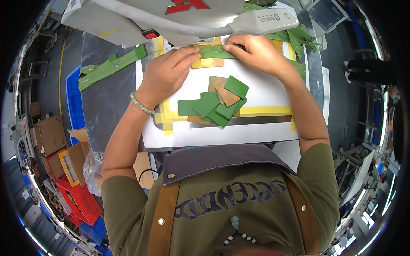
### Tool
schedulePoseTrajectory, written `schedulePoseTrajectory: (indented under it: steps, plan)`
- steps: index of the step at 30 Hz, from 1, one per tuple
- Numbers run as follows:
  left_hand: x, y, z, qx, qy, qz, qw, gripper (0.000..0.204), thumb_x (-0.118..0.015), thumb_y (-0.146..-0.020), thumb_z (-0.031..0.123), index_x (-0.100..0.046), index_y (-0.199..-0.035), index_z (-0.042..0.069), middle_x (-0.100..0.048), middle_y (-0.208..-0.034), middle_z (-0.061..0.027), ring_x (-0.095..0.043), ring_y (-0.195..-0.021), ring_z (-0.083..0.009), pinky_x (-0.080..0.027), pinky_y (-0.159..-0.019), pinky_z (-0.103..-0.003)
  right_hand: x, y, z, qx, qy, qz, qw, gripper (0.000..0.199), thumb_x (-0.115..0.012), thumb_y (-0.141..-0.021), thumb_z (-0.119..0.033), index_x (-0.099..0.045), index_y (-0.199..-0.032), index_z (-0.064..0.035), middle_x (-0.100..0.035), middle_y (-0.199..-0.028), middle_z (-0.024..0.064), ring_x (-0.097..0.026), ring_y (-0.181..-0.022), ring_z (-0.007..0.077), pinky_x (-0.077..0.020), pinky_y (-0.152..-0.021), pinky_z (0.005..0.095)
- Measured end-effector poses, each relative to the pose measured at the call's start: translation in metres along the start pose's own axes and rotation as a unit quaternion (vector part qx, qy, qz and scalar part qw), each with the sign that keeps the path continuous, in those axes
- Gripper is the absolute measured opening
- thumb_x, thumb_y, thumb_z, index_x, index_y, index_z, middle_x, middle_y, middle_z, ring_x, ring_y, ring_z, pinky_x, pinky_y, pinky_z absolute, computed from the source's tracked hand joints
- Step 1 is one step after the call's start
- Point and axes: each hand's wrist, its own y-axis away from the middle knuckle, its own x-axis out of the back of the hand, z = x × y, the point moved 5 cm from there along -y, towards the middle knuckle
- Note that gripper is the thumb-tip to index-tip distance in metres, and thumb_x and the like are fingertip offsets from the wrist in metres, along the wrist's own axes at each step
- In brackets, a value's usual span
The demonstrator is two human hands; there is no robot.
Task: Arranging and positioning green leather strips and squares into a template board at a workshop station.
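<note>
Under the pale grey head of a sewing machine [141, 19], a green fabric strip [212, 52] lies across small tan and yellow pieces. My left hand [168, 72], with a beaded bracelet on the wrist, has its fingers pressed together on the strip's left part. The right hand [258, 55] pinches the same strip between thumb and fingers, a short way to the right. Nearer to me lies a loose pile of small flat rectangular patches [207, 104], some green side up, others tan. The machine's needle area is mostly hidden.
More green strips [113, 68] trail over the dark table at left, and others bunch [299, 38] at right. Yellow tape [265, 112] borders the white work sheet [222, 137]. A blue bin [74, 100], cardboard boxes [51, 132] and a red crate [81, 198] stand at left.
</note>
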Motion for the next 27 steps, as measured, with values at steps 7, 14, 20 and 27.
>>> schedulePoseTrajectory:
  steps: [7, 14, 20, 27]
  plan:
    - [-0.009, -0.004, 0.005, 0.016, -0.018, -0.075, 0.997, 0.031, -0.071, -0.089, 0.011, -0.070, -0.119, 0.004, -0.069, -0.127, -0.0015, -0.068, -0.094, -0.0209, -0.056, -0.078, -0.032, -0.007, -0.005, -0.008, 0.021, 0.075, 0.023, 0.997, 0.029, -0.059, -0.098, -0.031, -0.072, -0.092, -0.0056, -0.069, -0.078, 0.0171, -0.066, -0.077, 0.0382, -0.0520, -0.072, 0.0489]
    - [-0.014, -0.004, 0.003, 0.028, -0.009, -0.096, 0.995, 0.033, -0.072, -0.090, 0.016, -0.070, -0.120, 0.004, -0.069, -0.128, -0.0012, -0.064, -0.092, -0.0241, -0.055, -0.080, -0.033, 0.005, 0.001, -0.001, 0.013, 0.060, 0.057, 0.996, 0.031, -0.063, -0.096, -0.034, -0.071, -0.092, -0.0034, -0.069, -0.080, 0.0175, -0.067, -0.078, 0.0377, -0.0521, -0.073, 0.0482]
    - [-0.016, -0.003, 0.004, 0.022, -0.008, -0.091, 0.996, 0.033, -0.072, -0.090, 0.016, -0.069, -0.121, 0.004, -0.069, -0.128, -0.0013, -0.064, -0.090, -0.0247, -0.055, -0.081, -0.034, 0.032, 0.006, 0.019, -0.015, 0.002, 0.021, 1.000, 0.032, -0.067, -0.094, -0.033, -0.072, -0.099, -0.0015, -0.067, -0.078, 0.0169, -0.060, -0.067, 0.0284, -0.0474, -0.065, 0.0380]
    - [-0.017, -0.004, 0.006, 0.010, -0.042, -0.093, 0.995, 0.031, -0.072, -0.089, 0.015, -0.069, -0.117, 0.002, -0.069, -0.127, -0.0028, -0.064, -0.089, -0.0236, -0.055, -0.078, -0.034, -0.001, -0.005, 0.005, -0.033, -0.358, 0.088, 0.929, 0.042, -0.060, -0.104, -0.029, -0.060, -0.134, -0.0005, -0.064, -0.130, 0.0078, -0.062, -0.116, 0.0189, -0.0484, -0.100, 0.0339]
